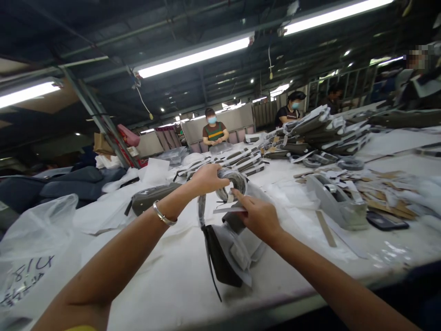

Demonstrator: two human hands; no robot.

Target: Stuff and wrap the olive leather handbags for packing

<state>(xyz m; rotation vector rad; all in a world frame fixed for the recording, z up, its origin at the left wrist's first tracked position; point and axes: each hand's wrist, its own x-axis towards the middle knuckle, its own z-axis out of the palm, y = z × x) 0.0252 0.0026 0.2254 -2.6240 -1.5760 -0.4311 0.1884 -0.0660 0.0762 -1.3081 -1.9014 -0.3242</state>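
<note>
A dark olive bag (222,259) stands tilted on the table in front of me, with white sheet material and clear wrap about its side. Its strap (237,179) rises in a loop wrapped in greyish plastic. My left hand (206,178), a silver bangle at its wrist, is closed on the wrapped strap from the left. From the right, my right hand (260,215) pinches a thin white piece (229,208) under the loop, its index finger reaching to the strap. The palm sides of both hands are hidden.
A tape dispenser (339,202) and a dark phone (386,220) lie to the right, near cardboard scraps (389,195). Stacked wrapped bags (320,128) stand farther back. Clear plastic (37,248) covers the left. Two masked people (215,131) sit across the table.
</note>
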